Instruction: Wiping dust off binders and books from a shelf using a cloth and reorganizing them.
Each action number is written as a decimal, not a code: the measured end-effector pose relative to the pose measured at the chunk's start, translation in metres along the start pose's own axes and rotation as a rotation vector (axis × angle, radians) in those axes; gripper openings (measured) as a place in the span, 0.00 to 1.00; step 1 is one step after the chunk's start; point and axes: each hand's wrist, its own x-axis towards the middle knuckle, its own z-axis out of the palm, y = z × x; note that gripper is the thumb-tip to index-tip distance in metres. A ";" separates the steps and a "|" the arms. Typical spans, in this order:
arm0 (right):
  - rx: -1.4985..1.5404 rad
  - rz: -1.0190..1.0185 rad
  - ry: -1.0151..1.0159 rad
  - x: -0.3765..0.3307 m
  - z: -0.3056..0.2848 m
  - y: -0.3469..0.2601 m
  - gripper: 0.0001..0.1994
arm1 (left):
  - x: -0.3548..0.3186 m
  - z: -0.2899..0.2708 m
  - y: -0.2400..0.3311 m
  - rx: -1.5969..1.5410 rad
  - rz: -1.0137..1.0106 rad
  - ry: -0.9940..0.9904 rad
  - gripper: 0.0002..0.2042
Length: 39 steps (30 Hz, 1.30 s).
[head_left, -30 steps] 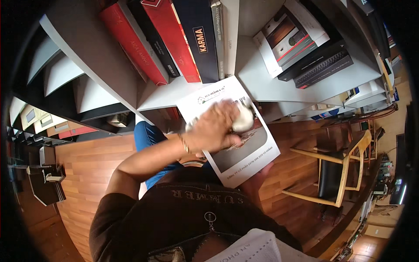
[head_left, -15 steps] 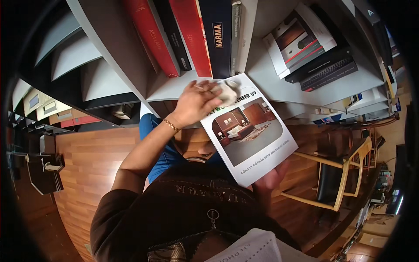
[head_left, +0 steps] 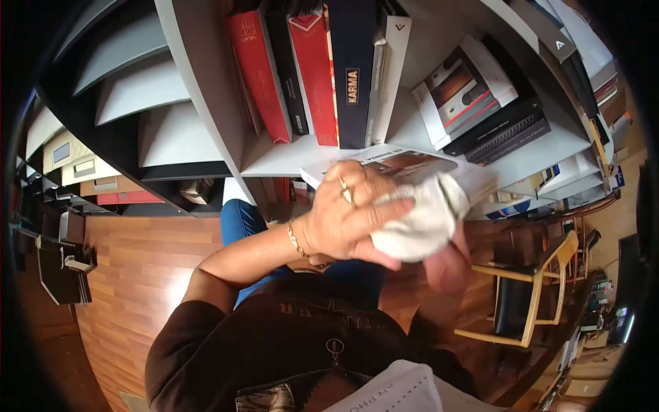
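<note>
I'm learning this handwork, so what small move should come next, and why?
Probably draw the white cloth along the near edge of the book: the left hand holds the cloth bunched by that edge, while the right hand, blurred, seems to steady the book's right end.

- You face a pale grey shelf unit [head_left: 274, 161], its edges bent by the lens.
- Past its left edge, you see black-framed shelving [head_left: 182, 172].
- Below its front edge lies your reddish-brown plank floor [head_left: 123, 261], bright with glare.
- Off its right corner, you have a wooden armchair [head_left: 547, 288] with a black seat [head_left: 513, 305].
</note>
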 end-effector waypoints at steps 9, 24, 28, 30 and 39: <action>-1.410 -1.327 -0.083 0.101 0.037 -0.101 0.22 | 0.037 -0.017 -0.034 -0.168 -0.272 0.265 0.27; -1.400 -0.965 -0.221 0.250 0.067 -0.101 0.25 | 0.010 0.006 -0.105 0.819 0.096 0.049 0.17; -1.416 -0.966 -0.185 0.255 0.070 -0.099 0.26 | -0.036 0.008 -0.110 0.935 0.036 -0.373 0.19; -1.420 -1.026 -0.168 0.257 0.069 -0.097 0.26 | -0.077 0.011 -0.115 0.899 0.052 -0.751 0.22; -1.382 -0.867 -0.229 0.255 0.062 -0.110 0.33 | 0.014 0.018 -0.106 0.941 0.009 -0.543 0.23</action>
